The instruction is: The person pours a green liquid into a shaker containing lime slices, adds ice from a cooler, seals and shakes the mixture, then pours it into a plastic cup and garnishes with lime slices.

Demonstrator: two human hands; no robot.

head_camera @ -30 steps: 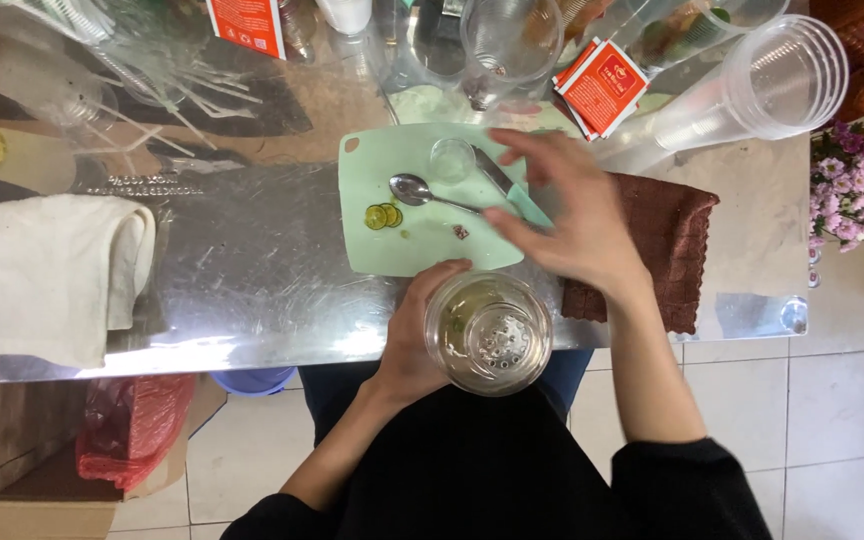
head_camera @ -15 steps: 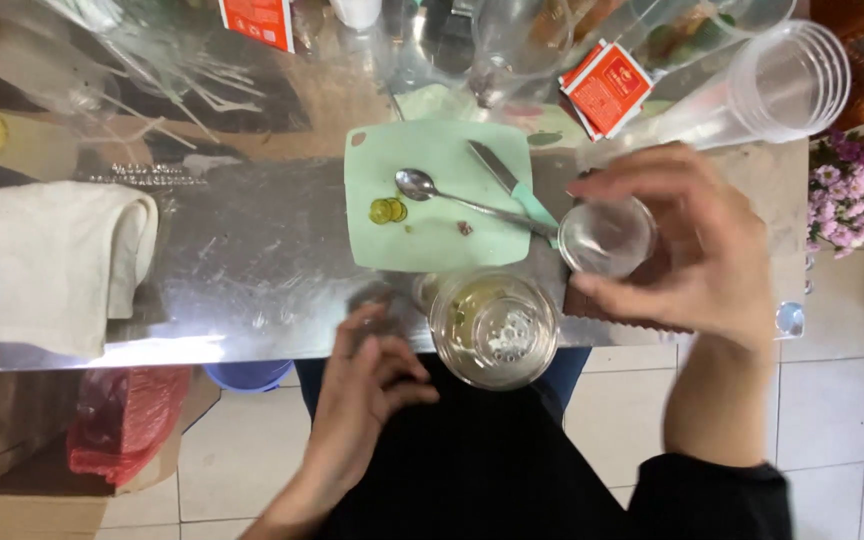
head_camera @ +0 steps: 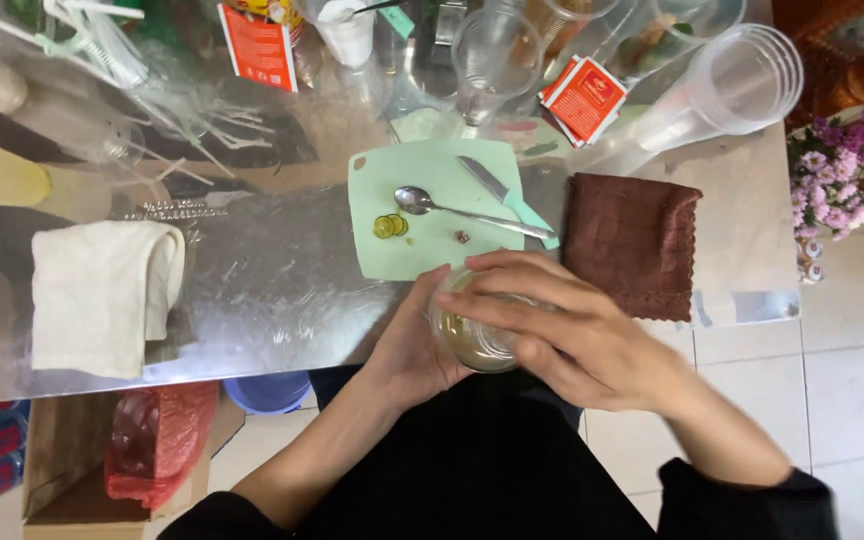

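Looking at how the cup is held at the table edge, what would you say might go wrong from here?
1. The cup sits at the very table edge, over the lap; a slip by the left hand or right hand could spill its liquid.
2. The right hand covers the cup's top, so pressing hard might squeeze liquid out.
3. The knife and spoon lie just beyond the hands and could be knocked.

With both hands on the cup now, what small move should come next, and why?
Probably press straight down: the right hand lies flat over the mouth of the clear plastic cup, the left hand steadies its side, and the pale drink inside could spill if tilted.
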